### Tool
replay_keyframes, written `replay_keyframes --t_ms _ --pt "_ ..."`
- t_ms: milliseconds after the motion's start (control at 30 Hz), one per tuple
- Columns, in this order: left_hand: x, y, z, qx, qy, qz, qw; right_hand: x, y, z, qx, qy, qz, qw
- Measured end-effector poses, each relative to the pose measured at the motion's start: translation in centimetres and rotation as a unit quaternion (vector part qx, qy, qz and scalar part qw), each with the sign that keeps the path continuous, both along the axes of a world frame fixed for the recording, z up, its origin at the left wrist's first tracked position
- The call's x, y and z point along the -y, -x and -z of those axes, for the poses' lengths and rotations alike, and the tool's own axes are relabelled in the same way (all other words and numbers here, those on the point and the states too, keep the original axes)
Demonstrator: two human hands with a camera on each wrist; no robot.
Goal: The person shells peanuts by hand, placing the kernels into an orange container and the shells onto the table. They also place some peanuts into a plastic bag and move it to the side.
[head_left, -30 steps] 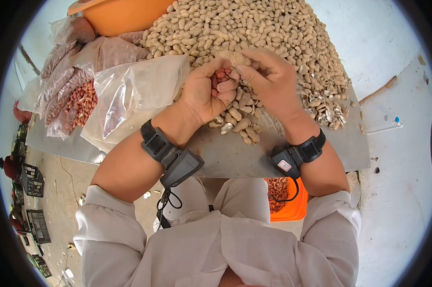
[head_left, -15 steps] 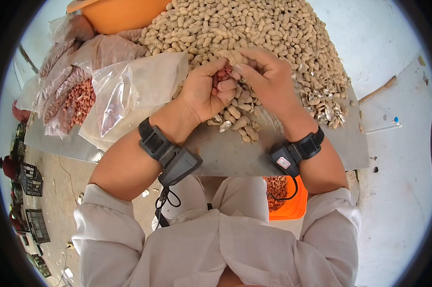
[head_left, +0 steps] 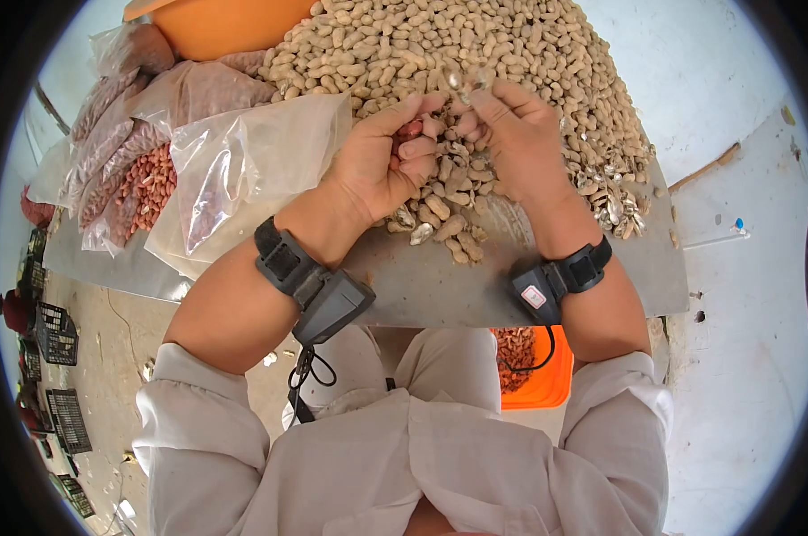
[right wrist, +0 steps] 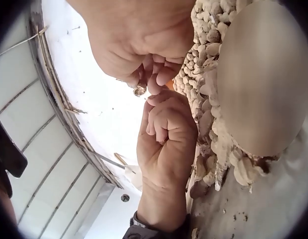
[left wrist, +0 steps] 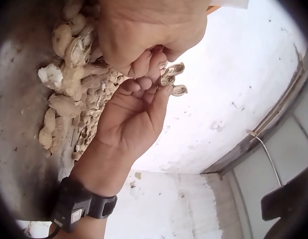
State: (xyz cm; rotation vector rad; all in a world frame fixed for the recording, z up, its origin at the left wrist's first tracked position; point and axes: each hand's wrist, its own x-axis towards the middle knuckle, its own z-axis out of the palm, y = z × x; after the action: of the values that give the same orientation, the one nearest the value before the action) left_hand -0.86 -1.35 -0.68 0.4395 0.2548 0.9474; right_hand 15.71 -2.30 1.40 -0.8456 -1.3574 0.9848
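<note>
Red-skinned peanut kernels (head_left: 410, 130) lie in the curled fingers of my left hand (head_left: 368, 170), over the near side of the peanut heap. Just to its right, my right hand (head_left: 525, 147) pinches a split peanut shell (head_left: 465, 82) between thumb and fingers. In the left wrist view the shell halves (left wrist: 169, 78) stand spread apart, their pale hollow insides showing. From the right wrist, the left hand (right wrist: 169, 129) appears with fingers folded inward, its kernels hidden.
A big heap of unshelled peanuts (head_left: 502, 45) covers the back of the metal table (head_left: 422, 286). Broken shells (head_left: 614, 204) lie at right. Plastic bags of kernels (head_left: 149, 188) and an orange basin (head_left: 216, 27) stand left. Below the table edge sits an orange tub (head_left: 547, 380) of reddish bits.
Both hands were together at a peanut before. Now the right hand has drawn slightly away with the split shell raised, while the left still holds kernels.
</note>
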Motion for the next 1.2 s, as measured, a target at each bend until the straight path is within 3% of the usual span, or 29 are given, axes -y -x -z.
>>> replay_keyframes --t_ms 100,167,233,267,333,433,533,567,633,700,800,900,1000,1100,1200 --pt "-0.3 0.3 0.1 -0.006 -0.026 -0.008 1.0 -0.8 -1.9 -0.7 -0.008 -0.037 0.054 0.998" --pt "-0.3 0.4 0.2 -0.021 -0.052 -0.022 0.998 -1.0 -4.3 -1.8 0.079 -0.094 0.185 0.975" --pt "-0.5 0.5 0.4 -0.016 -0.065 -0.017 0.998 -0.7 -6.6 -3.4 0.137 -0.165 0.324 0.921" --pt "-0.6 0.6 0.4 -0.013 -0.073 -0.015 0.997 -0.4 -7.7 -4.2 0.15 -0.207 0.397 0.881" --pt "-0.6 0.7 0.5 -0.012 -0.067 -0.022 0.997 -0.3 -11.2 -5.2 0.251 -0.321 0.547 0.732" --pt "-0.5 0.7 0.4 -0.005 -0.041 -0.027 0.999 0.5 -12.8 -6.0 0.369 -0.377 0.669 0.523" --pt "-0.6 0.7 0.3 0.003 -0.019 -0.032 0.999 0.2 -11.0 -5.9 0.431 -0.418 0.595 0.535" --pt "-0.6 0.7 0.3 0.005 -0.012 -0.034 0.999 -0.2 -10.8 -5.4 0.469 -0.411 0.534 0.571" --pt "-0.7 0.6 0.2 0.008 -0.005 -0.033 0.999 -0.9 -9.1 -3.5 0.456 -0.322 0.426 0.711" --pt "-0.7 0.6 0.2 0.011 -0.004 -0.031 0.999 -1.5 -8.0 -2.3 0.521 -0.18 0.292 0.781" --pt "-0.8 0.6 0.3 0.008 -0.019 -0.032 0.999 -2.6 -7.5 -0.1 0.564 -0.174 0.201 0.782" --pt "-0.6 0.6 0.3 -0.008 -0.044 -0.035 0.998 -2.4 -6.6 -0.2 0.616 -0.079 0.149 0.769" --pt "-0.7 0.6 0.6 -0.014 -0.059 -0.028 0.998 -3.1 -6.3 0.3 0.639 -0.039 0.163 0.751" --pt "-0.7 0.6 0.6 -0.02 -0.069 -0.025 0.997 -3.7 -6.7 0.8 0.626 -0.061 0.168 0.759" --pt "-0.5 0.6 0.5 -0.049 -0.088 -0.04 0.994 -3.8 -6.8 0.4 0.557 -0.061 0.241 0.792"
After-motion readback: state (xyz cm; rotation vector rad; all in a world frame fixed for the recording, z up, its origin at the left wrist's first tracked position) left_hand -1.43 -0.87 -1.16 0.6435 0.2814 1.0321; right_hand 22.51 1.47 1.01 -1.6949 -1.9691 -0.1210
